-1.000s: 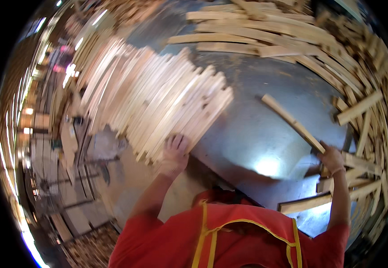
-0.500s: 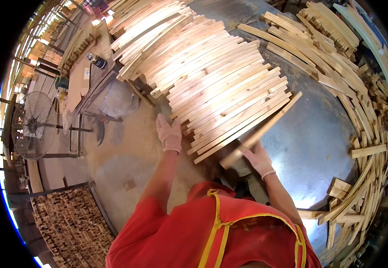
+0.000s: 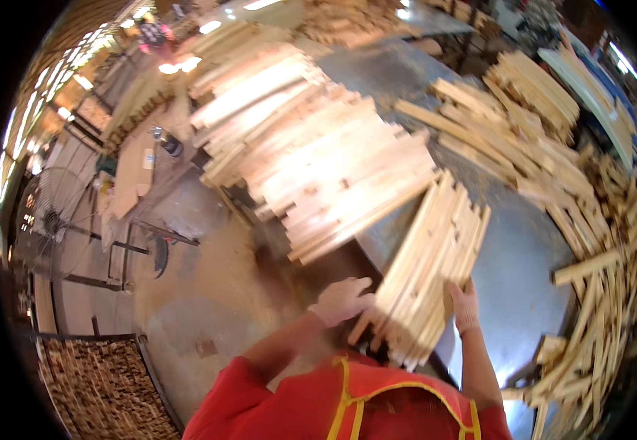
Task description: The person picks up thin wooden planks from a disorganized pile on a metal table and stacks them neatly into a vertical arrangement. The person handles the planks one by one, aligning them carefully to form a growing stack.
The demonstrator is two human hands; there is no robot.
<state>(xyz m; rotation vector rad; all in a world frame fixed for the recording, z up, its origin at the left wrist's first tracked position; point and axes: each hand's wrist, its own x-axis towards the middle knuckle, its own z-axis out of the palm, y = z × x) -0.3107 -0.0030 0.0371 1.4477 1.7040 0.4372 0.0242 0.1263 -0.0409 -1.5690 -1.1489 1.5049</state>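
Observation:
A batch of pale wooden strips (image 3: 428, 268), laid side by side, lies slanted across the near edge of the metal table, apart from the main row. My right hand (image 3: 465, 304), in a light glove, grips the right side of this batch, thumb on top and the other fingers largely hidden. At the lower left side of the batch is my gloved left hand (image 3: 344, 299), somewhat blurred, its fingers stretched toward the strips; whether they touch is unclear. Beyond, a wide row of wooden strips (image 3: 340, 169) spreads over the table, its ends uneven.
Loose sticks (image 3: 597, 323) lie heaped along the right side of the metal table (image 3: 520, 242). On the left stand a wire fan (image 3: 51, 220) and a bench with a dark can (image 3: 166, 141). A rack of stacked wood (image 3: 106, 385) is at lower left. A person (image 3: 156, 38) is far off.
A batch of strips has come away from the near end of the row and turned steeper, toward me. My left hand has moved right and nearer; my right hand has moved slightly right. The view has shifted.

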